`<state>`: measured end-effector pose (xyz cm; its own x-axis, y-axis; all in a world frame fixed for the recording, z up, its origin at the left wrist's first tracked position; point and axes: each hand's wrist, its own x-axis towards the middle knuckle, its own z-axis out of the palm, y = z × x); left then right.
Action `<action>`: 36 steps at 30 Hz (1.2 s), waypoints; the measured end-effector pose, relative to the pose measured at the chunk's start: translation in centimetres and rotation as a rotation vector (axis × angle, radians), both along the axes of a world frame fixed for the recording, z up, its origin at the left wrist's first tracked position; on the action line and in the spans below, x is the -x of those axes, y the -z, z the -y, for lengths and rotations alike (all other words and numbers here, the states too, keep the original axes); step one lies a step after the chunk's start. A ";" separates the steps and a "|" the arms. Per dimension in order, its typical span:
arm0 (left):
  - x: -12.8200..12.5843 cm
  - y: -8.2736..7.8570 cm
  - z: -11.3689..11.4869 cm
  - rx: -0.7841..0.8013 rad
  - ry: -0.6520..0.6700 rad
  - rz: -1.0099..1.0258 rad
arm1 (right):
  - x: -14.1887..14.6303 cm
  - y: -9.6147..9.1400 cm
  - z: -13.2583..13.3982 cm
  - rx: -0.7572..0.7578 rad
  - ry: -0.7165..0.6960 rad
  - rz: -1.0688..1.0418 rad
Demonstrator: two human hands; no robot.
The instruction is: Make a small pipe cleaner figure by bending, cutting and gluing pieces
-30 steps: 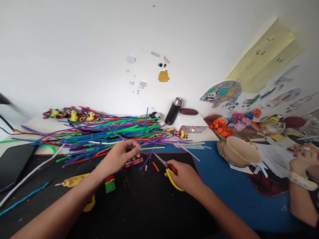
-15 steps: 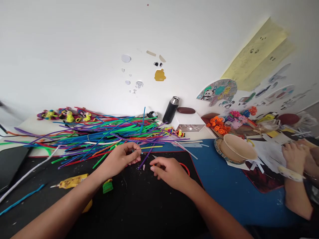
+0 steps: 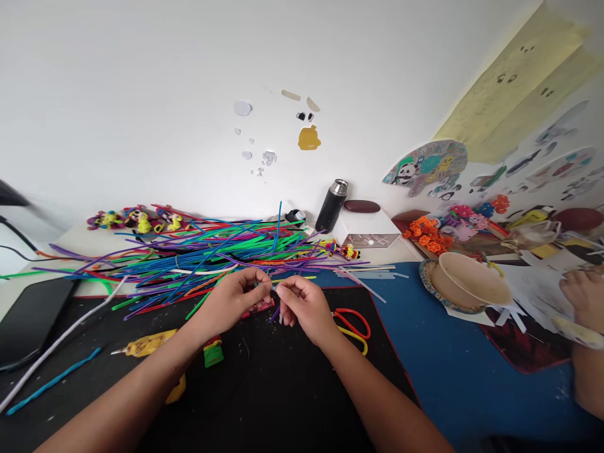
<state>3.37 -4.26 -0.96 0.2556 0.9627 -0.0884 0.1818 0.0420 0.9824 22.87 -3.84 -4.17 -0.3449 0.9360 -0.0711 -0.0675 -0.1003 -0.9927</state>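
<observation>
Over the black mat (image 3: 283,402), my left hand (image 3: 240,301) and my right hand (image 3: 306,307) meet fingertip to fingertip. Both are closed in a pinch around something small and bluish, mostly hidden by the fingers, so its kind cannot be made out. Scissors (image 3: 361,322) with red and yellow handles lie just right of my right wrist, partly covered by it. Just beyond my hands spreads a big heap of colourful pipe cleaners (image 3: 226,248). A small red object (image 3: 258,308) rests below my left fingers.
A yellow glue gun (image 3: 150,343), partly under my left forearm, and a green spool (image 3: 214,356) lie at left. A black flask (image 3: 332,207) stands by a white box (image 3: 365,228). Rightward are a bowl (image 3: 472,280), orange pipe-cleaner pieces (image 3: 427,234) and another person's hand (image 3: 585,296).
My right hand has let go of the scissors, which now lie on the mat, and moved up and left to meet my left hand. The view has shifted slightly.
</observation>
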 end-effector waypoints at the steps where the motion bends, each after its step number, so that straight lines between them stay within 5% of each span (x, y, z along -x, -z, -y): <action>1: 0.0 0.0 0.0 0.000 0.003 0.003 | 0.1 0.0 -0.1 0.002 -0.008 -0.003; 15: 0.4 0.3 -0.2 -0.054 0.019 -0.035 | 0.9 -0.2 -0.5 0.012 -0.032 -0.023; 29: 1.3 -1.4 -0.2 -0.079 0.150 -0.482 | 0.7 0.2 -1.1 -0.147 -0.147 0.272; 36: 1.7 -0.4 -0.9 -0.105 0.071 -0.302 | 1.1 0.7 -1.4 -0.008 -0.085 0.088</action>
<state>1.69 -3.39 -0.60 0.2993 0.9514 -0.0719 0.4649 -0.0797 0.8818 21.75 -2.42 -4.86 -0.4155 0.9044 -0.0974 0.0284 -0.0942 -0.9952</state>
